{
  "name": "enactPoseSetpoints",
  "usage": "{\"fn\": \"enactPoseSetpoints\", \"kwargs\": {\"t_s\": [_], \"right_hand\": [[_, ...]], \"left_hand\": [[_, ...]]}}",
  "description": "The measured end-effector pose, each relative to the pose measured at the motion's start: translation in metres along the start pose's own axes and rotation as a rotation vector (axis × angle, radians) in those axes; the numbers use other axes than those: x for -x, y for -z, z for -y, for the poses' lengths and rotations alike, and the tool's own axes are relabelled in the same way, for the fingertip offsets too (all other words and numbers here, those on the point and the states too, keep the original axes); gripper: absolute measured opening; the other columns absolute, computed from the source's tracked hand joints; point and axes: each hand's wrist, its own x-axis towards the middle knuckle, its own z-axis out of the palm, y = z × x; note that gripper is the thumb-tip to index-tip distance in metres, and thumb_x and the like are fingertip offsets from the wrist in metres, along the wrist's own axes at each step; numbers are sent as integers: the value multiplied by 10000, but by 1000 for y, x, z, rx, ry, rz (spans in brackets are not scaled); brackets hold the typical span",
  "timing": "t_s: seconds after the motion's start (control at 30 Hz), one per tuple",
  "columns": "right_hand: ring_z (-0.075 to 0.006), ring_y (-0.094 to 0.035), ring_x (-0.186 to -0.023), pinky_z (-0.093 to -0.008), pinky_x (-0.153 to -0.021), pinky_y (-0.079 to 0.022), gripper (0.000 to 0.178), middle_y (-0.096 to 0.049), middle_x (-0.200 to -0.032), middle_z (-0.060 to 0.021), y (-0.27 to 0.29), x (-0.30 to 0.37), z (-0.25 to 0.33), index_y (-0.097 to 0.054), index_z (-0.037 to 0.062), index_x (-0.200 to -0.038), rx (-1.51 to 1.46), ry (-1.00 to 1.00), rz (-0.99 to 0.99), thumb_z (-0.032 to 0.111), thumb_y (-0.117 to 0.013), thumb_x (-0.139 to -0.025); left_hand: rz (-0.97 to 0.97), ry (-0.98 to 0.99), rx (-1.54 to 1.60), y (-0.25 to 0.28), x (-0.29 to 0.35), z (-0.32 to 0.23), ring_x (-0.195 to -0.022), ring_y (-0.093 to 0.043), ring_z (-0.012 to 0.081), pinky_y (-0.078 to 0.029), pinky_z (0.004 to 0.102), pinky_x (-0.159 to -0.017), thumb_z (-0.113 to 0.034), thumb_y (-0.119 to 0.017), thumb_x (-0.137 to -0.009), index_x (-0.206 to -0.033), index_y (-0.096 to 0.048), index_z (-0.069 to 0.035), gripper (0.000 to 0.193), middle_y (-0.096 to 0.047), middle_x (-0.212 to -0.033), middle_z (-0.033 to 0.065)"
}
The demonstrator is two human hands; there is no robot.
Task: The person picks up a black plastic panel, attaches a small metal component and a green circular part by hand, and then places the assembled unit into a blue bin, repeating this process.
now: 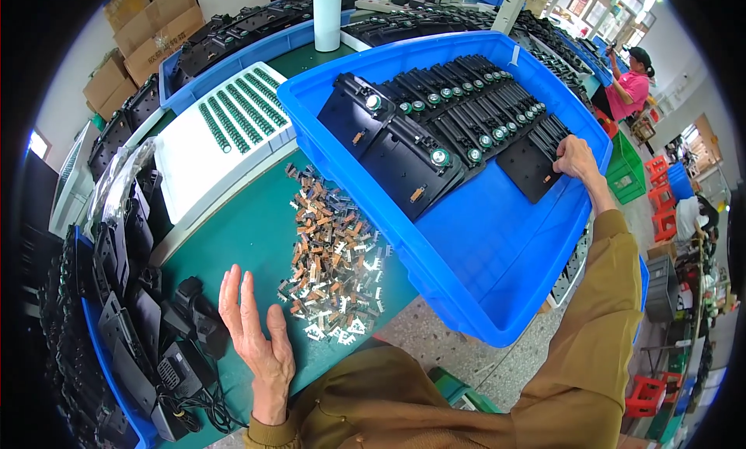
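Note:
In the head view, my right hand (576,158) reaches into a large blue plastic bin (474,290). Its fingers are closed at the edge of a flat black plastic panel (528,167) with dark ribs along its top and a small brown piece on it. More black panels (404,157), each with a tube and a round silver-green end, lie overlapped in rows beside it. My left hand (258,336) is raised over the green tabletop, palm up and fingers apart, holding nothing. Next to it spreads a pile of small brown, black and white parts (330,255).
A white tray (183,169) with rows of green coils (242,111) stands behind the pile. A black power adapter (186,369) with cables lies at the left. Further bins of black parts line the bench. A co-worker in pink (625,95) is far right.

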Motion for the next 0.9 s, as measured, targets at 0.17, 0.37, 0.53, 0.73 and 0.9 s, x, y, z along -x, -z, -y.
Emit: {"fn": "enactPoseSetpoints", "kwargs": {"t_s": [0.17, 0.37, 0.53, 0.73, 0.9], "right_hand": [[-342, -660, -872, -418, -769, -539, 354, -672, -922, -178, -8, 0, -10, -650, 22, -885, 60, 8, -60, 108, -790, -571], [-339, -668, -973, -433, -798, -537, 386, -696, -1005, -152, -2, 7, 22, -679, 85, -986, 220, -86, -24, 185, -722, -616], [-357, -647, -982, -464, -809, -507, 445, -678, -1040, -154, -3, -7, -32, -630, 112, -1058, 215, 71, -115, 223, -709, -634], [-306, -660, -863, -391, -774, -500, 313, -681, -901, -147, 70, 3, 54, -629, 72, -1083, 47, 259, -350, 176, -700, -796], [-171, -627, -797, -308, -756, -486, 259, -674, -856, -84, 111, 74, 228, -652, -28, -1027, -421, 720, -220, 121, -660, -815]], "left_hand": [[15, -16, 22, -3, 0, -1, -1333, -395, 397, -321, 480, -1095, -125, -554, -947, -1333, -505, 36, 421, -436, -1430, 216], [1, -57, -47, 3, 0, 7, -1313, -433, 362, -338, 439, -1091, -138, -550, -944, -1325, -520, 28, 417, -464, -1409, 201], [-35, -95, 45, -5, -4, 5, -1254, -461, 411, -377, 484, -1046, -2, -694, -741, -1255, -559, 42, 533, -496, -1342, 221], [20, -63, 94, -4, 0, 8, -1278, -447, 402, -352, 508, -1072, -40, -710, -766, -1314, -529, 3, 579, -476, -1374, 208], [76, -16, 15, -17, 5, 7, -1294, -424, 371, -326, 512, -1082, -110, -679, -816, -1300, -518, -9, 520, -462, -1375, 186]]}}
